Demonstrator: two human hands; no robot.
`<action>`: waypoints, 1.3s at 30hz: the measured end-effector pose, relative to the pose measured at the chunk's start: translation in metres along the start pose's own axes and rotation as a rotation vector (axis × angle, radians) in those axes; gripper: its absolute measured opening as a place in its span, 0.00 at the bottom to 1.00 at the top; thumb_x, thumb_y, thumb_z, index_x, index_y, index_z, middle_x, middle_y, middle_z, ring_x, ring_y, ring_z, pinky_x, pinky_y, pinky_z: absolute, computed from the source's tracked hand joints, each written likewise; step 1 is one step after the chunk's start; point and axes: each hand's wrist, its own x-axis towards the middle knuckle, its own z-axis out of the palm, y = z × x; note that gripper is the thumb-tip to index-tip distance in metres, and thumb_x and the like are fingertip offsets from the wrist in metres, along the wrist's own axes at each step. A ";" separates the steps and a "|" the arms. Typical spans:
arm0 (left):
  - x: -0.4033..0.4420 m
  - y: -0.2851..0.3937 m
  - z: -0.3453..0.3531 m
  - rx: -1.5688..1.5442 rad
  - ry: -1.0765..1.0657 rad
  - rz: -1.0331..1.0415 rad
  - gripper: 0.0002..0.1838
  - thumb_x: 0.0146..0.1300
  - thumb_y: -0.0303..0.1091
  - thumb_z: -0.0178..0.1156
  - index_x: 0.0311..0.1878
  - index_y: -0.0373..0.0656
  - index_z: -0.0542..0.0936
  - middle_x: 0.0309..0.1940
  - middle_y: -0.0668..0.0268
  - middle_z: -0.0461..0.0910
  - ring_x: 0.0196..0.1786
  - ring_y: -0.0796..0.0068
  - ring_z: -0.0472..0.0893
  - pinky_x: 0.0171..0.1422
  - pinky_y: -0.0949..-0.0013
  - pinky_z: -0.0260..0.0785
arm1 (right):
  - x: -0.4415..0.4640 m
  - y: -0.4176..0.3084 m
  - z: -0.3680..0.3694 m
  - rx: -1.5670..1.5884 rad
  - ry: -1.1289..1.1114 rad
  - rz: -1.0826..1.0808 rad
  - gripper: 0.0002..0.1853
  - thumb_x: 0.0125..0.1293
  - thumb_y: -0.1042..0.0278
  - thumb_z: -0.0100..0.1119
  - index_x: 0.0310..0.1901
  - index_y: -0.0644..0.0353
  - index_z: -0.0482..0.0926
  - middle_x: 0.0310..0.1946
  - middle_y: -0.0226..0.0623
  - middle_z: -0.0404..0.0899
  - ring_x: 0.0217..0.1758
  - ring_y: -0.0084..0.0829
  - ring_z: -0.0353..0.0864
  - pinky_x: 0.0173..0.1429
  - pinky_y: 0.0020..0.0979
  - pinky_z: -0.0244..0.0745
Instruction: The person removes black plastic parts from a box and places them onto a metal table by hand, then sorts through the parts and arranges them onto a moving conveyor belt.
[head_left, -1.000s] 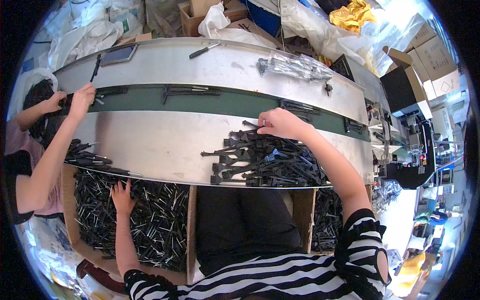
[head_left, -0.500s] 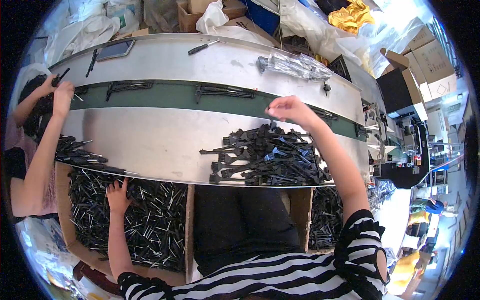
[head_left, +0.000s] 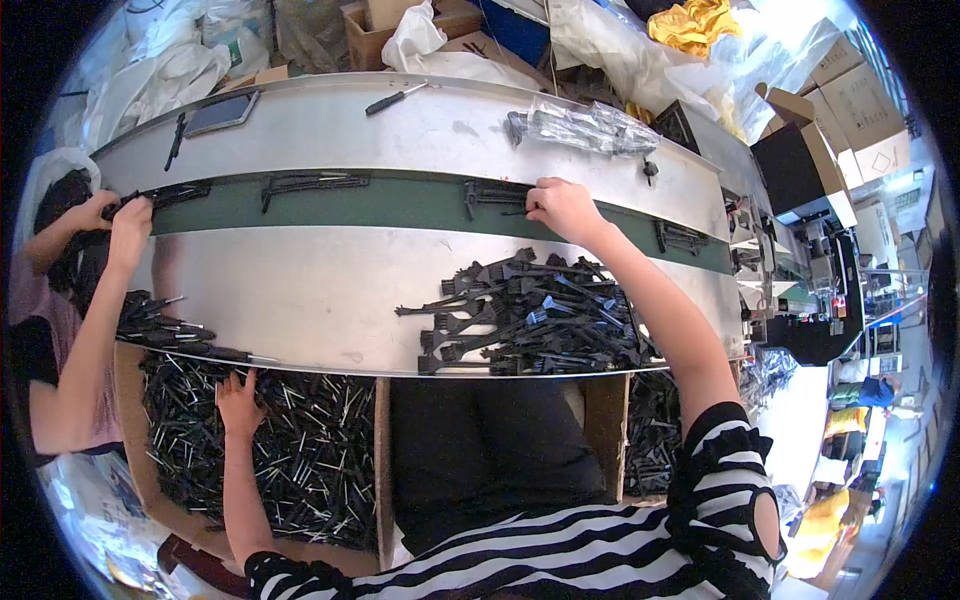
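Observation:
My right hand [head_left: 562,208] is over the green belt [head_left: 410,208], fingers pinched on a small black piece at the right end of a cluster of black parts [head_left: 490,193]. In front of it, a heap of black brush-like parts [head_left: 540,310] lies on the metal table [head_left: 290,290]. My left hand [head_left: 240,402] rests with fingers spread at the table's front edge, above a cardboard box [head_left: 382,470] full of black screwdriver-like parts [head_left: 300,450]. Black screwdrivers [head_left: 165,325] lie on the table beyond it.
A co-worker's two hands [head_left: 128,225] hold black parts at the far left. Along the back plate lie a phone [head_left: 222,112], a screwdriver [head_left: 396,98] and a plastic-wrapped bundle [head_left: 585,128]. Another box of black parts [head_left: 652,440] stands right of my legs.
My right hand has moved from the heap onto the belt. Clusters on the belt have shifted right. The co-worker's hands moved left, then lowered. My left hand has barely moved.

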 end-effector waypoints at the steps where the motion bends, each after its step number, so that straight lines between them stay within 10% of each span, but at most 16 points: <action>1: -0.001 0.000 0.003 0.020 0.060 0.019 0.46 0.30 0.41 0.76 0.60 0.53 0.68 0.42 0.56 0.72 0.48 0.55 0.74 0.62 0.51 0.63 | 0.001 -0.003 0.002 0.008 -0.008 0.026 0.10 0.49 0.60 0.67 0.28 0.55 0.78 0.30 0.34 0.76 0.40 0.39 0.78 0.40 0.39 0.75; 15: 0.006 -0.009 -0.011 0.025 -0.052 0.114 0.47 0.34 0.47 0.75 0.62 0.49 0.65 0.39 0.56 0.75 0.41 0.56 0.77 0.49 0.57 0.67 | -0.069 0.037 -0.061 0.552 -0.213 0.217 0.15 0.50 0.62 0.70 0.37 0.59 0.81 0.27 0.33 0.80 0.28 0.28 0.76 0.37 0.29 0.72; 20: 0.006 -0.009 -0.024 -0.102 -0.287 0.067 0.52 0.32 0.44 0.76 0.65 0.49 0.61 0.48 0.52 0.75 0.52 0.51 0.75 0.59 0.53 0.64 | -0.105 0.039 -0.057 0.544 -0.332 0.107 0.12 0.47 0.70 0.70 0.36 0.59 0.82 0.31 0.35 0.80 0.35 0.31 0.79 0.42 0.31 0.75; 30: -0.003 0.005 0.012 0.067 0.080 0.068 0.45 0.32 0.39 0.75 0.60 0.47 0.68 0.44 0.54 0.74 0.57 0.52 0.67 0.65 0.51 0.54 | -0.122 0.023 -0.055 0.320 -0.236 0.121 0.09 0.48 0.75 0.63 0.33 0.61 0.76 0.31 0.38 0.77 0.38 0.39 0.78 0.44 0.37 0.73; 39: -0.001 -0.001 0.018 -0.082 0.097 0.081 0.43 0.31 0.36 0.76 0.57 0.47 0.68 0.38 0.55 0.74 0.42 0.53 0.75 0.51 0.55 0.66 | -0.128 0.018 -0.056 -0.024 -0.021 0.057 0.08 0.50 0.70 0.61 0.33 0.58 0.74 0.30 0.36 0.75 0.41 0.38 0.74 0.48 0.36 0.67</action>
